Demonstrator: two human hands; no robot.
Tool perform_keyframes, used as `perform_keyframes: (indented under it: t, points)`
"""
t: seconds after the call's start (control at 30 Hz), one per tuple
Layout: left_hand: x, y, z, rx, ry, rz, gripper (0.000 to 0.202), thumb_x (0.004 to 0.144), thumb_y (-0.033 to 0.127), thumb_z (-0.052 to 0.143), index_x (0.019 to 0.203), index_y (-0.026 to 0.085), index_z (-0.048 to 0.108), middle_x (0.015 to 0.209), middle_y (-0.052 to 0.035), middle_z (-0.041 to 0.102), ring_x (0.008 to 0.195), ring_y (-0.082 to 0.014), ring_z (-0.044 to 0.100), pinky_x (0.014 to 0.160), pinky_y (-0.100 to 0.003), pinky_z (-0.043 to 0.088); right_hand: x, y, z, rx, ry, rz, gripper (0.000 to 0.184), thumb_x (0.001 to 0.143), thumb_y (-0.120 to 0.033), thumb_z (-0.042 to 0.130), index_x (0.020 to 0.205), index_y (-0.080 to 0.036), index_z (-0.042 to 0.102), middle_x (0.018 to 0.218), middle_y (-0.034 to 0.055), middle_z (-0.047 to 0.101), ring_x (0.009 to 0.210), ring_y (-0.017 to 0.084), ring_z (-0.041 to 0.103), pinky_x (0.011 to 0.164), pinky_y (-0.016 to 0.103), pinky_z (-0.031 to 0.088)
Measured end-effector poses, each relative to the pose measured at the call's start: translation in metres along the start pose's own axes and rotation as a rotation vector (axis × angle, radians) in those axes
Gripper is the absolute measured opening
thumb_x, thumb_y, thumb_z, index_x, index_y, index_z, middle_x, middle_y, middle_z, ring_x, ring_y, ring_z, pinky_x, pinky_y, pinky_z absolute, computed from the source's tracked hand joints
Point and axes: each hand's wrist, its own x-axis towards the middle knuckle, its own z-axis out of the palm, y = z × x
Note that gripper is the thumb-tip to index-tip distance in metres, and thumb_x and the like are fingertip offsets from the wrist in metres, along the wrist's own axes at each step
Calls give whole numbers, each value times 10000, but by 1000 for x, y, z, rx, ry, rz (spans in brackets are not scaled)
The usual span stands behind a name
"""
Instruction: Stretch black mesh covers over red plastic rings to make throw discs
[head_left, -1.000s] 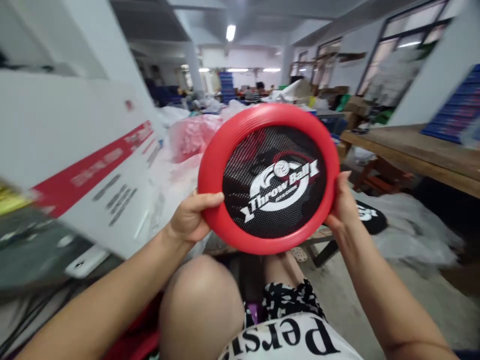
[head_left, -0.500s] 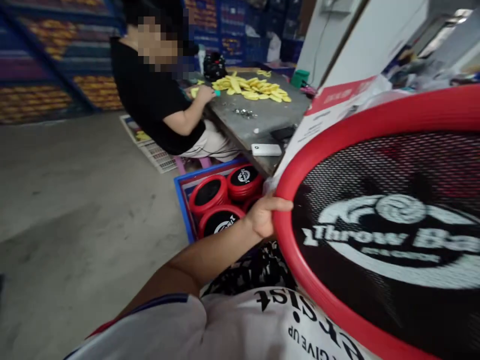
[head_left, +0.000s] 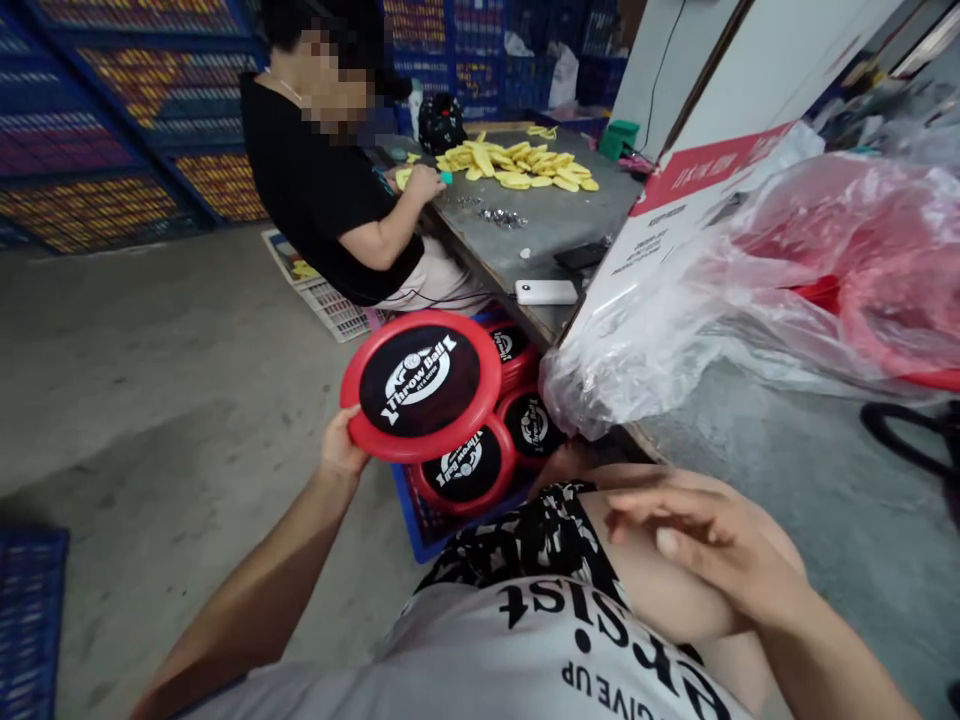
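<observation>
My left hand [head_left: 341, 448] grips the lower left rim of a red disc [head_left: 420, 382] with a black mesh centre printed "Throw Ball". It holds the disc just above a blue crate [head_left: 417, 520] on the floor, where several like discs [head_left: 465, 465] lie stacked. My right hand [head_left: 709, 550] hovers over my knee, fingers loosely spread, holding nothing.
A grey table [head_left: 772, 470] on my right carries a clear plastic bag [head_left: 750, 280] of red discs, a white and red box [head_left: 675, 215], a white phone [head_left: 546, 292] and yellow pieces [head_left: 517, 165]. A person in black [head_left: 330, 190] sits at its far end. Bare concrete floor lies to the left.
My right hand has let go of the disc. My left hand alone carried it down and left, over the crate of stacked discs. My head stayed turned left.
</observation>
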Motion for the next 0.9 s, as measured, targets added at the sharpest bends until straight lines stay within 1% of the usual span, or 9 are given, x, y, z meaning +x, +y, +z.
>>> perform_keyframes:
  t: [0.13,0.2,0.27,0.4,0.5,0.63,0.77,0.83,0.9]
  points:
    - [18,-54,22,-70,141,-84,359,788,67,558,1111,117,707,839,-44,778,803,-177,725,956,-344,595,-37,6,-12,-54,-77,-56,374,944,-457,656,1280,-304,722,1008,86,788,930,229,754,840,331,617]
    - [24,-82,39,-72,138,-133,342,800,90,571,1117,129,693,839,-40,773,825,-183,723,975,-364,584,-56,13,-15,-35,-100,-44,432,930,-514,658,1296,-291,713,986,94,786,948,252,749,881,359,606]
    - [26,-107,53,15,61,-157,322,796,115,585,1102,122,683,839,-55,767,838,-194,720,971,-378,578,-74,24,-15,20,-25,-56,436,917,-552,655,1257,-290,733,911,92,784,925,265,746,895,381,593]
    - [27,-147,74,196,-125,-164,410,659,97,708,1066,121,672,839,-57,763,805,-200,696,915,-372,570,-100,51,-10,163,266,-59,375,926,-573,607,1150,-321,771,720,85,745,830,296,720,839,436,572]
    - [31,-172,94,288,-273,-192,541,521,52,785,1047,127,684,852,-58,770,789,-220,687,851,-381,562,-108,64,-7,243,338,-52,373,914,-599,596,1080,-328,791,659,91,721,759,305,689,771,449,549]
    - [42,-202,121,415,-365,-242,475,480,43,795,936,118,687,728,-36,731,711,-209,654,765,-371,540,-107,68,-8,322,407,-146,344,916,-577,597,1080,-338,782,553,51,675,639,270,650,729,421,529]
    - [38,-218,141,543,-402,-278,336,601,110,833,893,103,667,663,-8,663,652,-171,607,710,-340,527,-101,66,-10,389,392,-156,357,924,-577,599,1133,-342,770,580,57,706,657,271,668,743,417,527]
    - [23,-221,160,610,-502,-294,301,764,229,813,990,89,672,831,-52,699,750,-185,646,746,-352,556,-97,65,-7,440,337,-158,368,930,-588,595,1136,-341,771,604,69,728,689,272,691,757,411,532]
    - [2,-225,189,669,-692,-298,348,963,383,652,1217,145,633,1176,-90,670,1005,-206,670,870,-406,593,-92,65,-3,504,310,-162,367,934,-588,600,1101,-316,782,630,84,746,710,261,710,767,393,535]
